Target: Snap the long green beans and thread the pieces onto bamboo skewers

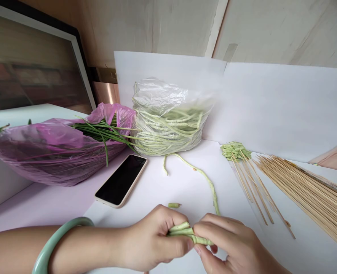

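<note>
Near the front of the white surface, my left hand (154, 239) is closed around a small bunch of cut long bean pieces (182, 227). My right hand (233, 241) pinches the other end of the same pieces with thumb and fingers. A pale green long bean (211, 184) curves across the surface, and its near end disappears behind my right hand; I cannot tell if that hand grips it. Just beyond my left hand lies a short bean stub (174, 205). At the right, bean pieces threaded on skewers (235, 150) lie together, their sticks pointing toward me.
A clear plastic bag (168, 129) full of long beans stands at the back. To its left is a purple bag (51, 148) with green stalks (99, 129). A phone (122, 180) lies in front. Many bamboo skewers (308, 198) lie right; a framed screen (34, 64) stands left.
</note>
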Available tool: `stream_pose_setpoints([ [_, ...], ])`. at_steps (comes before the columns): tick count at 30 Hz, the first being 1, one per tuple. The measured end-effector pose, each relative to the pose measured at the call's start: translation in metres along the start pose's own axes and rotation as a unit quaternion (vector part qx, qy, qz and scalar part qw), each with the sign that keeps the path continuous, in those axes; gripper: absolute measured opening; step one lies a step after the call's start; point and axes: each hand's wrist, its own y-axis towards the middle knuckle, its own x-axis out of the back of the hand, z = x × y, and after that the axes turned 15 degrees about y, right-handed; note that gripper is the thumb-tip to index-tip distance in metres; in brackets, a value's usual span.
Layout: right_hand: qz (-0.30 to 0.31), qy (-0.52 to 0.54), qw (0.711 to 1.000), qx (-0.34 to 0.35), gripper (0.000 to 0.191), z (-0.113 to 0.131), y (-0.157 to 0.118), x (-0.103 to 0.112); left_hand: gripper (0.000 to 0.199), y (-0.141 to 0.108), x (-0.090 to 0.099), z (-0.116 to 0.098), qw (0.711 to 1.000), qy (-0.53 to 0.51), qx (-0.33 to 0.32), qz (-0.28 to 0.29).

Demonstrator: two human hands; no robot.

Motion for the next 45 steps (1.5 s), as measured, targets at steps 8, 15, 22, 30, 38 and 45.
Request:
stream_pose_setpoints([
  [8,-0.027,0.026,0.999,0.004,0.015,0.0,0.004,-0.003,0.025,-0.004,-0.001,-0.011,0.998,0.039,-0.042,-0.032],
  [15,0.002,-0.015,1.0,0.026,0.022,0.004,0.004,0.001,0.026,-0.004,-0.002,-0.005,0.999,0.025,-0.027,-0.009],
  [22,0.086,0.152,0.984,-0.032,0.028,0.012,0.01,0.011,0.023,-0.002,0.005,-0.002,0.996,0.005,-0.003,0.089],
  [30,0.099,0.251,0.942,-0.202,0.028,0.023,0.015,0.017,0.028,-0.006,0.003,-0.009,0.996,0.054,-0.025,0.059],
  [38,0.091,0.215,0.947,-0.221,0.023,0.017,0.014,0.014,0.025,-0.002,-0.001,-0.009,0.978,0.185,-0.084,-0.039],
  [45,0.065,0.176,0.965,-0.182,0.023,0.008,0.008,0.004,0.034,-0.002,0.001,-0.006,0.992,0.125,-0.027,0.019],
])
